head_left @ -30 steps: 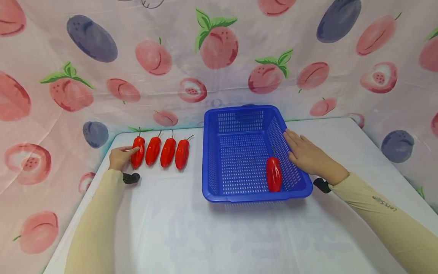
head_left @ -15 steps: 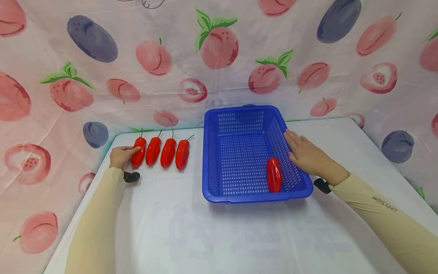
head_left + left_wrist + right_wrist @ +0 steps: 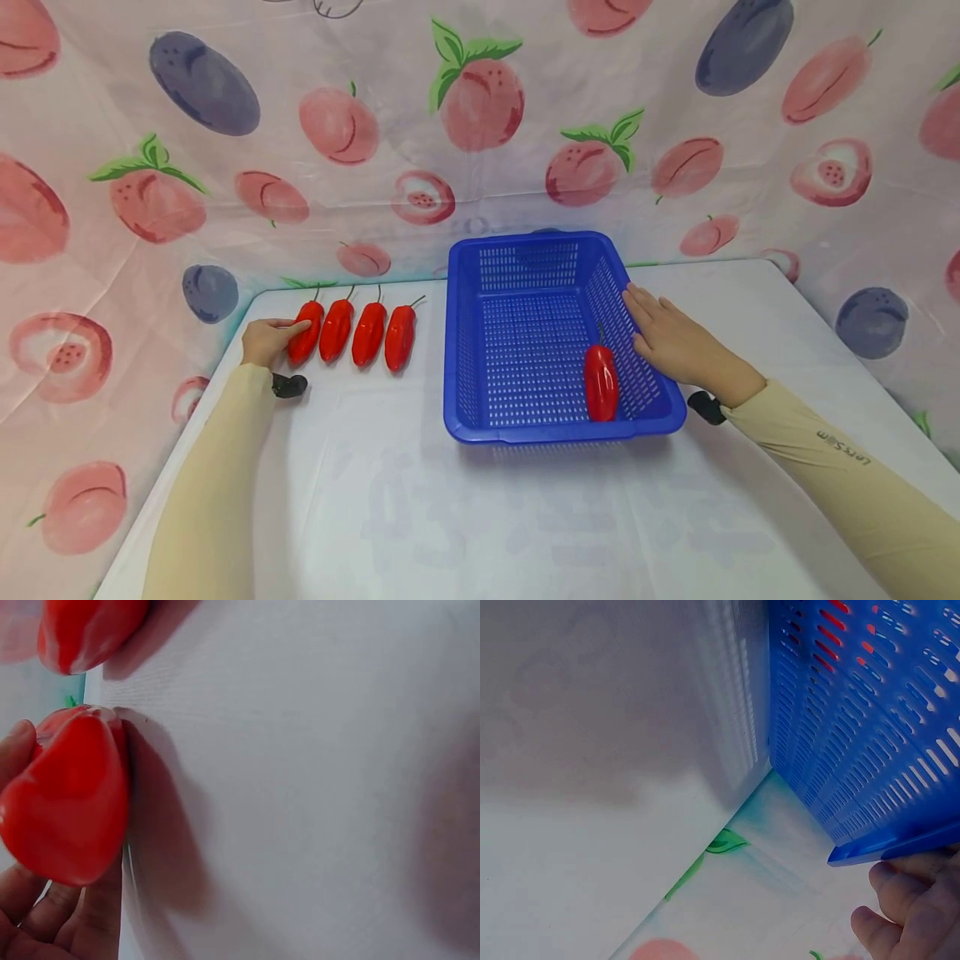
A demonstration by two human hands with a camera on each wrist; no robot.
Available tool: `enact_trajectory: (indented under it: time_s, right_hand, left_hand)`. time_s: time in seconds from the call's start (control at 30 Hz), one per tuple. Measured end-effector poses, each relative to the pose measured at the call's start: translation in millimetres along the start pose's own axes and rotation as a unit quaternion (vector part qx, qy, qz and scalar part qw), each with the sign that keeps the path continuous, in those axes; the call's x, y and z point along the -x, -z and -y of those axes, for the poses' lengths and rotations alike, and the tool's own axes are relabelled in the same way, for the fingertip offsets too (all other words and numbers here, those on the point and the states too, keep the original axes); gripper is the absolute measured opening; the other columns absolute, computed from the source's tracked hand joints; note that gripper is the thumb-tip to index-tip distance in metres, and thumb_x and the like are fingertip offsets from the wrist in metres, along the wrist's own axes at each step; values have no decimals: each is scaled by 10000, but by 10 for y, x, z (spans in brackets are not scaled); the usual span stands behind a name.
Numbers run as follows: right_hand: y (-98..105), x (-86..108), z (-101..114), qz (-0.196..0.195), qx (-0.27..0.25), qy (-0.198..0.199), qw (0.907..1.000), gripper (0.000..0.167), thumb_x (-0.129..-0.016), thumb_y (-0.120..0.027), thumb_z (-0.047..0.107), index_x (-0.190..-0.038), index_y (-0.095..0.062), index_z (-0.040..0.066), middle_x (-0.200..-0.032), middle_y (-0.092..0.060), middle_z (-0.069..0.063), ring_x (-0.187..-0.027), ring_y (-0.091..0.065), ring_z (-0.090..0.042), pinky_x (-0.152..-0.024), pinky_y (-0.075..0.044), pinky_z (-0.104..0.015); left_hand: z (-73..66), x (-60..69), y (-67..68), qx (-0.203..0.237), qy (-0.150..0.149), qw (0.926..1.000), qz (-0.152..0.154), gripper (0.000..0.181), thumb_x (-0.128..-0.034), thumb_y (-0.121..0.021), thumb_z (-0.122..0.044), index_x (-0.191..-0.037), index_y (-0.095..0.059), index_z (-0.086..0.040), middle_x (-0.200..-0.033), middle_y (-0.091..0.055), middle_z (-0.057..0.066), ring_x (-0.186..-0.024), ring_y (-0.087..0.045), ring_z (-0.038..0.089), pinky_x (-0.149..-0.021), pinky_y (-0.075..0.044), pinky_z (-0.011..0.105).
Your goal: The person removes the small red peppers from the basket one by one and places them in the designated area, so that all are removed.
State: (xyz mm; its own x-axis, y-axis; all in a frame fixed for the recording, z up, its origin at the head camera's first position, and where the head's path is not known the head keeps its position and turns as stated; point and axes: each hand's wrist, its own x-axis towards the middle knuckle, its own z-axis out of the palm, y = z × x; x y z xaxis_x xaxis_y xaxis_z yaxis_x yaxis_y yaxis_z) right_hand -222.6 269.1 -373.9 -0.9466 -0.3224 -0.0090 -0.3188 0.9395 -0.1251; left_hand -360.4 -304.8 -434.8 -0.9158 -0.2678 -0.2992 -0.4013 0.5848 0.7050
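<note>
At the left end of a row of red peppers, my left hand pinches a red chili pepper with a thin green stem. In the left wrist view the thumb and fingers lie on either side of that pepper, and a neighbouring pepper shows above it. My right hand rests with extended fingers against the right rim of a blue plastic basket. Inside the basket, near its right side, lies another red pepper. The right wrist view shows the basket's slotted wall beside the fingers.
Several red peppers stand in line at the back left, among them one second from the left and one at the right end. A white-covered table bears everything. Fruit-printed cloth hangs behind and along the sides.
The left hand and its pepper have shifted slightly to the right, and the pepper's top leans more toward its neighbour. My right hand and the basket have stayed put.
</note>
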Motion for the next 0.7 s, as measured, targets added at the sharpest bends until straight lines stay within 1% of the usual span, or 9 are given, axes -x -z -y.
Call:
enact_trajectory:
  time_s: [0.23,0.4,0.5,0.57,0.63,0.7]
  right_hand:
    - [-14,-4,-4,18,-12,-23,10000,628,-951,-406,175,-1456,-152,-100,-1533,-153,-278,-1415,-169,-432,-1143,-156,-600]
    - [-11,0,1,20,-43,-36,10000,628,-952,-406,174,-1458,-149,-96,-1536,-148,-273,-1418,-163,-429,-1145,-151,-597]
    - [-11,2,3,32,-46,-36,10000,629,-954,-405,176,-1459,-146,-95,-1537,-146,-272,-1419,-162,-427,-1145,-154,-597]
    - [-13,1,0,42,-48,-38,10000,629,-955,-403,177,-1460,-143,-94,-1538,-143,-271,-1420,-160,-427,-1145,-151,-598]
    - [-15,-2,-4,47,-32,-37,10000,629,-955,-402,177,-1460,-141,-94,-1539,-142,-271,-1420,-160,-427,-1145,-151,-598]
    - [-16,-6,-8,44,-27,-33,10000,630,-956,-403,178,-1460,-141,-95,-1539,-141,-271,-1420,-159,-428,-1145,-148,-599]
  left_hand:
    - [-21,-1,-1,-66,-32,10000,31,702,-890,-556,-487,-1369,-445,13,-1414,-410,242,-1336,-321,382,-1088,-372,488]
    - [28,-33,31,-41,-142,9999,87,731,-883,-543,-525,-1366,-451,16,-1403,-427,245,-1314,-346,375,-1100,-352,489]
    - [68,-49,68,87,-139,9996,226,755,-877,-527,-557,-1383,-436,-4,-1414,-424,243,-1303,-371,380,-1128,-300,506]
    - [88,-52,96,256,-90,9990,362,766,-874,-524,-565,-1402,-414,-21,-1437,-407,234,-1310,-385,377,-1145,-274,499]
    - [102,-43,118,443,-31,9979,482,767,-875,-523,-567,-1418,-394,-42,-1460,-390,214,-1313,-410,347,-1154,-274,461]
    - [107,-20,138,620,-39,9964,573,745,-888,-519,-544,-1424,-384,-45,-1465,-394,195,-1214,-518,265,-1133,-317,394]
